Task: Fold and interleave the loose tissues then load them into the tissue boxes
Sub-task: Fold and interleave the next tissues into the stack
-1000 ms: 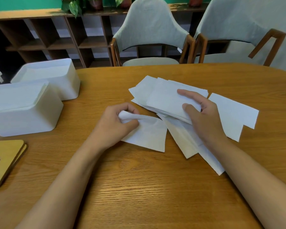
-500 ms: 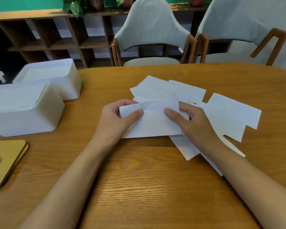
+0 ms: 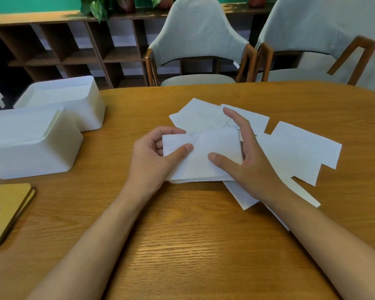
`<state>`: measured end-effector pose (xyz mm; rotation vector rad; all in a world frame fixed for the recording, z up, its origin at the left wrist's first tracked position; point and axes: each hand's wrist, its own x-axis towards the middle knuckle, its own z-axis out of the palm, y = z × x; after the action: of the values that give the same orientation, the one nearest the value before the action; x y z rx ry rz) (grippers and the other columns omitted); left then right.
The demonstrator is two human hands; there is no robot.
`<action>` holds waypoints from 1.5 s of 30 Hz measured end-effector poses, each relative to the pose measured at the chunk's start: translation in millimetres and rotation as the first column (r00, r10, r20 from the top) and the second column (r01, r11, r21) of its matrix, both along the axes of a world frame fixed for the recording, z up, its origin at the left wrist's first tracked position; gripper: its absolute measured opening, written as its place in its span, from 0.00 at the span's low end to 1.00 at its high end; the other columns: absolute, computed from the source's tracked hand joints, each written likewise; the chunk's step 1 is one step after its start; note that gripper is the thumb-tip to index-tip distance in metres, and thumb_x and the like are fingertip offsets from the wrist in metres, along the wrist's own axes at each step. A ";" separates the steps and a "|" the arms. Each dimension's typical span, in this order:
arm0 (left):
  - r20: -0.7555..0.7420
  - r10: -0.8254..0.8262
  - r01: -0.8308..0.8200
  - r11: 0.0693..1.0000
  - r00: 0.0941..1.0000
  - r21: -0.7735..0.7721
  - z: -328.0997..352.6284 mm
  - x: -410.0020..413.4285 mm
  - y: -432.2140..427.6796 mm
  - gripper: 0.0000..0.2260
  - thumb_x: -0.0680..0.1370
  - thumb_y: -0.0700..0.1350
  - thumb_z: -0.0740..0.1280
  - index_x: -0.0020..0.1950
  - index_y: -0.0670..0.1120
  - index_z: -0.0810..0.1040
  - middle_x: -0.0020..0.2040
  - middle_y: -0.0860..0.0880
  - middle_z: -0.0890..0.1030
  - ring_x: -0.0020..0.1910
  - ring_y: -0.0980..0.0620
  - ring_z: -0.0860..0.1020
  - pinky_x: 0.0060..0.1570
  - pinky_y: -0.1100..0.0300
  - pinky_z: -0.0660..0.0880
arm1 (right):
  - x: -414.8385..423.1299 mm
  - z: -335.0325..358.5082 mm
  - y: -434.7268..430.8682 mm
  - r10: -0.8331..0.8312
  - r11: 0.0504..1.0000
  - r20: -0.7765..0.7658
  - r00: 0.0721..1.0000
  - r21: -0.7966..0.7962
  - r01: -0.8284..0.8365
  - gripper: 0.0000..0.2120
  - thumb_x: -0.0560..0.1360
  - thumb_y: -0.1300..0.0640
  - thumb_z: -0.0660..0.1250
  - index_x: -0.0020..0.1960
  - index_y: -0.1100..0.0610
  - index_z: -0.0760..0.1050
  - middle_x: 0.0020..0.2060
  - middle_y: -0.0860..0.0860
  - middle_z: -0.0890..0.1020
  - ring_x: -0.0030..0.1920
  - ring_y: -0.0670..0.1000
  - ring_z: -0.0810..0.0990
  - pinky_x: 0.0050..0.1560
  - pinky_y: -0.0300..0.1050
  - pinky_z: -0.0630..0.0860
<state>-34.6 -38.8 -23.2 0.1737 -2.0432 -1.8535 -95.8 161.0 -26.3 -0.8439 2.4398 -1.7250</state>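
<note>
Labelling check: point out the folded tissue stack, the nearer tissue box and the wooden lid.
folded tissue stack [image 3: 204, 156], head view, middle of the top sheet.
nearer tissue box [image 3: 30, 159], head view, front wall.
wooden lid [image 3: 9, 198], head view, top face.

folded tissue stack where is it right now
In the head view the folded tissue stack sits mid-table, gripped by the left hand with the right hand pressing it, overlapping the loose tissues.
</note>
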 end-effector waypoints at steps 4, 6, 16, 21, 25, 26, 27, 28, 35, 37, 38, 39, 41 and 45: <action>0.002 -0.020 0.020 1.000 1.000 -0.003 -0.2 0.2 0.2 0.12 0.75 0.37 0.78 0.56 0.42 0.83 0.45 0.48 0.88 0.42 0.55 0.85 0.38 0.62 0.80 | -0.5 1.5 -0.3 -0.010 1.000 0.010 1.000 0.009 0.009 0.35 0.77 0.50 0.72 0.74 0.30 0.56 0.70 0.22 0.58 0.75 0.36 0.56 0.76 0.57 0.65; 0.003 -0.021 0.021 0.999 1.000 -0.027 -0.1 0.2 0.8 0.13 0.75 0.37 0.78 0.57 0.43 0.83 0.45 0.48 0.88 0.41 0.55 0.85 0.38 0.63 0.80 | -1.3 0.5 0.8 -0.004 1.000 0.002 1.000 0.011 0.004 0.34 0.78 0.54 0.71 0.74 0.31 0.57 0.68 0.19 0.57 0.72 0.29 0.56 0.79 0.50 0.60; 0.088 0.011 -0.009 1.000 0.996 -0.030 -1.6 -0.6 -2.5 0.24 0.78 0.51 0.76 0.72 0.59 0.71 0.61 0.54 0.79 0.51 0.60 0.82 0.47 0.62 0.79 | -3.4 7.2 9.4 0.014 0.979 0.040 0.999 -0.204 -0.005 0.28 0.80 0.59 0.68 0.72 0.36 0.64 0.72 0.35 0.66 0.73 0.41 0.66 0.71 0.51 0.72; 0.075 -0.168 0.149 0.966 0.983 0.213 0.6 -0.6 5.4 0.25 0.80 0.39 0.72 0.74 0.54 0.70 0.55 0.44 0.86 0.50 0.44 0.86 0.42 0.48 0.85 | -5.5 11.8 16.3 0.039 0.994 -0.003 0.999 -0.104 -0.039 0.20 0.82 0.60 0.65 0.68 0.40 0.73 0.63 0.27 0.72 0.65 0.36 0.71 0.61 0.43 0.75; 0.020 -0.145 0.140 0.979 0.989 0.149 3.3 -3.6 17.5 0.26 0.81 0.36 0.71 0.75 0.53 0.67 0.58 0.45 0.86 0.50 0.44 0.87 0.36 0.56 0.84 | -9.0 22.3 26.5 0.108 0.994 -0.046 0.993 -0.006 -0.108 0.29 0.81 0.58 0.67 0.74 0.34 0.63 0.71 0.26 0.64 0.71 0.31 0.63 0.66 0.34 0.71; 0.020 -0.134 0.128 0.978 0.991 0.166 3.4 -6.2 20.1 0.27 0.81 0.37 0.71 0.75 0.54 0.66 0.59 0.44 0.85 0.51 0.44 0.87 0.35 0.56 0.84 | -10.5 26.4 29.1 0.134 0.991 -0.042 0.990 -0.005 -0.134 0.32 0.80 0.58 0.68 0.75 0.34 0.60 0.72 0.26 0.61 0.71 0.30 0.60 0.66 0.32 0.69; 0.027 -0.119 0.112 0.976 0.993 0.184 2.8 -9.6 22.2 0.27 0.81 0.37 0.71 0.76 0.54 0.66 0.59 0.44 0.85 0.51 0.44 0.87 0.36 0.56 0.84 | -12.4 30.4 32.0 0.159 0.987 -0.032 0.987 -0.013 -0.160 0.35 0.80 0.59 0.69 0.76 0.33 0.57 0.73 0.25 0.59 0.71 0.27 0.59 0.64 0.28 0.68; 0.033 -0.105 0.097 0.975 0.994 0.198 2.5 -12.6 24.6 0.28 0.81 0.38 0.71 0.76 0.54 0.65 0.59 0.44 0.85 0.52 0.44 0.87 0.37 0.56 0.84 | -14.2 33.4 35.5 0.180 0.984 -0.018 0.984 -0.016 -0.180 0.37 0.80 0.59 0.69 0.77 0.33 0.55 0.73 0.25 0.57 0.71 0.26 0.57 0.62 0.25 0.67; 0.034 -0.177 0.169 0.971 0.984 0.172 7.0 -22.3 47.5 0.28 0.81 0.38 0.72 0.76 0.57 0.66 0.63 0.40 0.82 0.52 0.42 0.86 0.37 0.56 0.84 | -19.1 26.7 65.7 0.075 0.997 0.043 0.996 0.017 -0.076 0.21 0.80 0.52 0.69 0.67 0.32 0.73 0.63 0.22 0.71 0.61 0.27 0.68 0.54 0.28 0.72; 0.026 -0.210 0.204 0.968 0.977 0.144 8.4 -26.3 57.7 0.29 0.81 0.39 0.72 0.76 0.58 0.66 0.63 0.41 0.82 0.52 0.43 0.86 0.38 0.55 0.84 | -22.2 22.0 73.8 0.014 1.000 0.080 0.997 -0.020 -0.012 0.16 0.80 0.53 0.68 0.63 0.35 0.79 0.60 0.24 0.75 0.60 0.32 0.72 0.58 0.39 0.74; 0.020 -0.218 0.214 0.968 0.976 0.132 9.1 -28.4 64.1 0.29 0.81 0.39 0.72 0.76 0.58 0.66 0.62 0.43 0.82 0.52 0.44 0.87 0.39 0.54 0.85 | -23.8 21.7 77.0 -0.013 0.999 0.090 0.996 -0.029 0.015 0.15 0.80 0.54 0.68 0.61 0.36 0.81 0.58 0.24 0.76 0.60 0.32 0.73 0.59 0.41 0.74; 0.018 -0.213 0.210 0.971 0.977 0.119 8.7 -30.9 70.1 0.29 0.81 0.39 0.72 0.76 0.58 0.65 0.60 0.44 0.83 0.51 0.46 0.87 0.39 0.54 0.85 | -25.3 21.9 80.3 -0.039 0.999 0.090 0.995 -0.033 0.042 0.15 0.80 0.56 0.68 0.61 0.38 0.81 0.57 0.24 0.77 0.59 0.31 0.73 0.61 0.41 0.74; 0.012 -0.144 0.143 0.989 0.990 0.036 4.9 -36.6 80.1 0.29 0.80 0.43 0.74 0.76 0.58 0.64 0.59 0.47 0.82 0.49 0.49 0.86 0.40 0.54 0.84 | -29.8 22.1 88.4 -0.077 0.995 0.073 0.994 -0.053 0.081 0.15 0.80 0.59 0.68 0.61 0.42 0.82 0.56 0.25 0.78 0.59 0.29 0.74 0.62 0.38 0.73; -0.083 -0.057 0.017 0.904 0.995 -0.427 -7.2 -39.7 84.9 0.23 0.74 0.52 0.79 0.63 0.54 0.71 0.52 0.55 0.78 0.48 0.52 0.79 0.43 0.61 0.75 | -45.8 14.4 109.8 -0.194 0.974 0.028 0.981 -0.115 0.196 0.16 0.80 0.62 0.67 0.63 0.46 0.81 0.61 0.33 0.80 0.64 0.32 0.73 0.59 0.25 0.68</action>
<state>-74.2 46.1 -30.4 -0.0700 -2.3362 -1.3571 -141.6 270.7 -11.8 -0.6130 2.5063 -1.9483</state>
